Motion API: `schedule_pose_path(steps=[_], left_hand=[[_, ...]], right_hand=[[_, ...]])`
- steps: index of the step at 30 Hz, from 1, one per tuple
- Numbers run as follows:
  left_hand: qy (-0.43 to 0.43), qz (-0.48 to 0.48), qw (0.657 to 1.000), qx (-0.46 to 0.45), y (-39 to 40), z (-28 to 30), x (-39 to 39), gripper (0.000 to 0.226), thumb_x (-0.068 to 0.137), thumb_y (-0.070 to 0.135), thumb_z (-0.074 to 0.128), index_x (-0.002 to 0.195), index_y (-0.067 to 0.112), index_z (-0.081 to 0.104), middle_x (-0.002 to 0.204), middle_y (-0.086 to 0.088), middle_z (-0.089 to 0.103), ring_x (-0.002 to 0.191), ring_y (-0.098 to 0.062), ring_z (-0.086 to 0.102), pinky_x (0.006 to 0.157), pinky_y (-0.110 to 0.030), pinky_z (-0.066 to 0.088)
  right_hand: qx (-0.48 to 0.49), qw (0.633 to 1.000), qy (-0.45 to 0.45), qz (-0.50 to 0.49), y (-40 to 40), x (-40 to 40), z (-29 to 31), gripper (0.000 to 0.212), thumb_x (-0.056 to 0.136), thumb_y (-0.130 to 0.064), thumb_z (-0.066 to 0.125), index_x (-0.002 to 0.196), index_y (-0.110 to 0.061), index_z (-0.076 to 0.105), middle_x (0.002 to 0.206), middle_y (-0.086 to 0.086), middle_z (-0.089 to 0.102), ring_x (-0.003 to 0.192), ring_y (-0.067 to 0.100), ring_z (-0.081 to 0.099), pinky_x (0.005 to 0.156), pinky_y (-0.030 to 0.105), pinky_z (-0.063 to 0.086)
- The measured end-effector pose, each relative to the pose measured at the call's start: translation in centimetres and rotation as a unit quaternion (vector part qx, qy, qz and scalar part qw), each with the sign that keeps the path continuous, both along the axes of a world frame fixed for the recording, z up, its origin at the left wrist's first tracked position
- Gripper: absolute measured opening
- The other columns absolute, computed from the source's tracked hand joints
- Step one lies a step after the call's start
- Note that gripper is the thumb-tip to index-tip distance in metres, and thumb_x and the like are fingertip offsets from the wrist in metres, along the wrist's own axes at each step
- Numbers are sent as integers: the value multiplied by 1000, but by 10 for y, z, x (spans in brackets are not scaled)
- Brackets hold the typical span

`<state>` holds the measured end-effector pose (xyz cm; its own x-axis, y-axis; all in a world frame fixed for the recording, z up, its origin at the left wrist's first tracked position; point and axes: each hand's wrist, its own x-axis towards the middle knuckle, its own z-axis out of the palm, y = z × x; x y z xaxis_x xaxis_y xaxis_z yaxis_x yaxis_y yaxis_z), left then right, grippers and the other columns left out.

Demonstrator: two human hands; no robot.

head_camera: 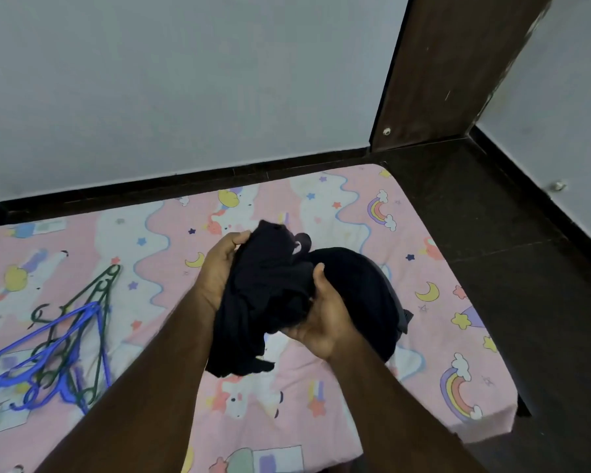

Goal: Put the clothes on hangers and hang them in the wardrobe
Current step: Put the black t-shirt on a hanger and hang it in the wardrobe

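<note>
Both hands, left hand [219, 268] and right hand [325, 315], grip a bunched dark garment [270, 295] above the bed sheet [321, 404]. Blue hangers [41, 356] and green hangers [96, 302] lie tangled on the sheet, well left.

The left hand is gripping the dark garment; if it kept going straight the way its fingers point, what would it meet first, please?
The left hand points up and away across the bed. Beyond the dark garment it grips, the pink sheet looks bare, so it would probably reach the wall first; depth is uncertain.
</note>
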<state>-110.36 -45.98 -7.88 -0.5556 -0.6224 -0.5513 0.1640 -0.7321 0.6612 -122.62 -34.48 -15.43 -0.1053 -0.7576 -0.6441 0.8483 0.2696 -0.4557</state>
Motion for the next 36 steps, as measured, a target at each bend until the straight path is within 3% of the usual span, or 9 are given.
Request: schedule_pose_path(steps=[5, 11, 13, 17, 26, 29, 32, 34, 36], left_hand=[[-81, -109, 991, -9, 2, -8, 87, 44, 97, 52, 53, 109, 18, 78, 119, -10, 72, 103, -28, 71, 93, -41, 50], [-114, -205, 965, -115, -13, -1, 159, 58, 91, 76, 40, 132, 42, 62, 130, 5, 68, 122, -21, 63, 106, -47, 45], [-112, -146, 972, -148, -17, 12, 165, 45, 95, 61, 52, 128, 33, 67, 126, 0, 70, 115, -22, 65, 98, -41, 50], [-93, -57, 970, -216, -20, 28, 180, 12, 98, 18, 58, 104, 15, 69, 95, -4, 74, 84, -19, 66, 67, -27, 51], [-82, -14, 966, -244, -15, 52, 194, 12, 100, 15, 57, 108, 15, 66, 96, -3, 72, 89, -21, 66, 72, -36, 52], [-103, 31, 965, -239, -17, 58, 192, 10, 100, 15, 59, 104, 16, 67, 93, -1, 73, 88, -19, 67, 68, -34, 54], [-89, 70, 971, -212, -17, 61, 193, 8, 100, 14, 59, 103, 13, 66, 95, -5, 74, 89, -22, 68, 69, -37, 57], [-71, 79, 977, -185, -15, 59, 194, 8, 101, 11, 58, 104, 11, 65, 96, -8, 73, 89, -24, 68, 69, -40, 58], [-71, 58, 982, -165, -10, 58, 197, 7, 100, 9, 58, 105, 9, 63, 97, -10, 73, 90, -26, 69, 68, -42, 58]], right_hand=[[-60, 997, 14, -43, -19, 52, 25, 37, 92, -23, 67, 126, -9, 68, 129, 14, 67, 118, 32, 64, 96, 42, 52], [-133, 951, 242, 140, -32, 113, 69, 36, 82, 18, 57, 106, -5, 72, 103, 14, 74, 98, 30, 68, 86, 35, 55], [-157, 931, 276, 180, -31, 131, 81, 33, 84, 17, 57, 107, -2, 72, 102, 15, 73, 98, 28, 69, 85, 35, 55], [-159, 954, 234, 102, -26, 139, 97, 27, 94, -1, 57, 117, -11, 68, 108, 10, 72, 102, 24, 67, 87, 43, 55], [-100, 949, 292, 58, -39, 155, 141, 26, 98, -33, 61, 121, -23, 68, 117, 8, 72, 110, 33, 68, 93, 57, 55], [-41, 952, 300, 39, -45, 154, 153, 38, 92, -50, 65, 110, -17, 73, 111, 9, 74, 103, 33, 70, 83, 50, 60], [-53, 967, 249, 21, -46, 146, 158, 63, 88, -71, 54, 110, -14, 74, 111, 11, 74, 104, 32, 70, 94, 51, 56], [-97, 958, 261, 63, -45, 147, 161, 54, 91, -58, 61, 116, -11, 71, 114, 12, 74, 109, 34, 69, 98, 54, 53], [-138, 932, 321, 99, -45, 150, 162, 26, 94, -21, 68, 116, -7, 68, 112, 13, 73, 113, 39, 66, 98, 56, 52]])
